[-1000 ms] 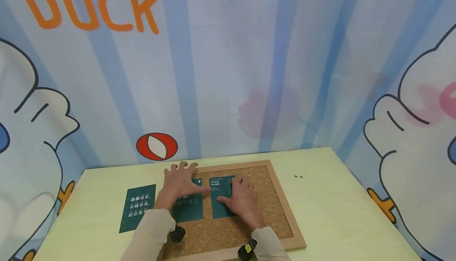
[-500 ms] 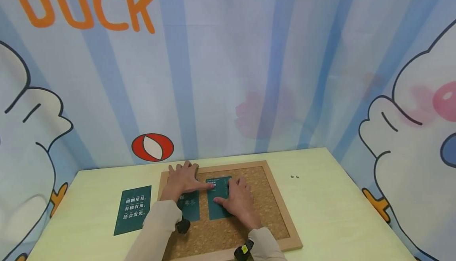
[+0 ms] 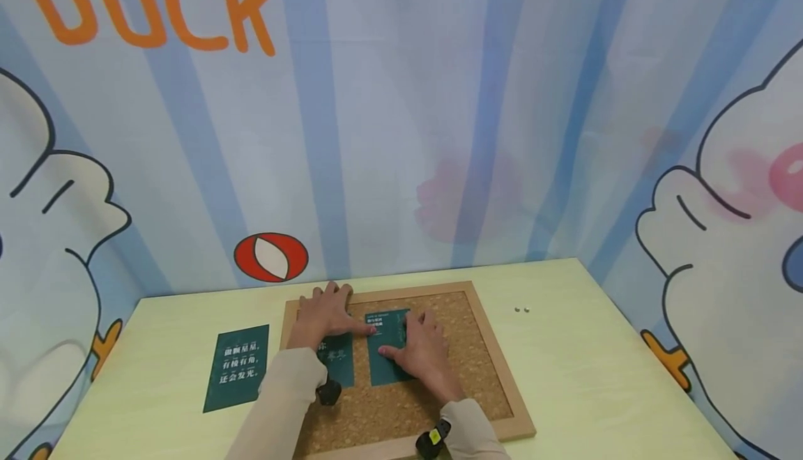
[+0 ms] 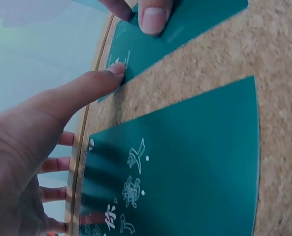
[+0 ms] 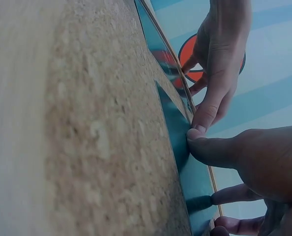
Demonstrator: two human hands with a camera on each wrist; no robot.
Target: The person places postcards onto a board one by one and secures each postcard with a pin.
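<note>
Main change over the last second: the left hand (image 3: 323,316) sits further right, its thumb now over the upper-left corner of the dark-green rectangular card with small white print (image 3: 389,334). A second ago that thumb only reached the card's left edge. My read on the work: the card is being steadied or squared up, both hands on it. I see no pin in its visible part.

Card location: flat on the brown cork board (image 3: 376,418), right of a second dark-green card with white script (image 4: 200,157), gap of bare cork between. That one has a round silvery pin (image 4: 91,144) in one corner; looks fixed there.

Left fingers: spread, fairly straight, tips at the far side of the pale wooden frame (image 3: 498,362), thumb stretched across. Right hand (image 3: 426,348): thumb and fingertips pressing on the card, not curled round it.

Other diffs: left hand now hides that pin from the head view. The loose dark-green card with three lines of white characters (image 3: 237,366) shows all its text; the beige left sleeve (image 3: 276,397) covered some earlier. Right hand about the same. Two tiny silvery studs (image 3: 526,310) unmoved on the pale-yellow table (image 3: 596,348).
</note>
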